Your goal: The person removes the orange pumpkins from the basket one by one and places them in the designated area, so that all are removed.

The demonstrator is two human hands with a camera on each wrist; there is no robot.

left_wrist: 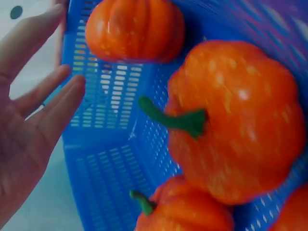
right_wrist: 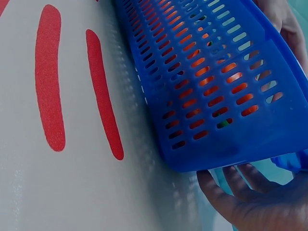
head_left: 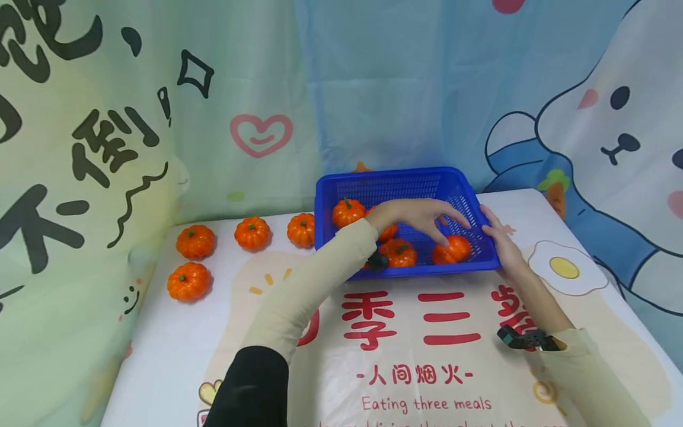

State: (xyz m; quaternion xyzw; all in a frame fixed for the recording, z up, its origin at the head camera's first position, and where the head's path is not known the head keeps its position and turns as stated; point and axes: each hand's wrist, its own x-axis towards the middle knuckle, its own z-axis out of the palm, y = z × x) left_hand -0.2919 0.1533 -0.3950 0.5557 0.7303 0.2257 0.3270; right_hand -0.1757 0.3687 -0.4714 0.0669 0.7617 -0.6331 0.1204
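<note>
My left hand reaches over a blue plastic basket, its fingers spread and relaxed with nothing held. Its fingertips are close above a small orange pumpkin at the basket's right end. In the left wrist view, that hand is beside the basket wall, with a large green-stemmed pumpkin near the camera. My right hand holds the basket's right end at the rim. Fingertips show against the lower edge of the slotted wall in the right wrist view. The left forearm partly covers other pumpkins in the basket.
On the table's left side, several more orange pumpkins sit apart from the basket, one close to its left wall. A printed cloth covers the table. Behind it hangs a patterned curtain.
</note>
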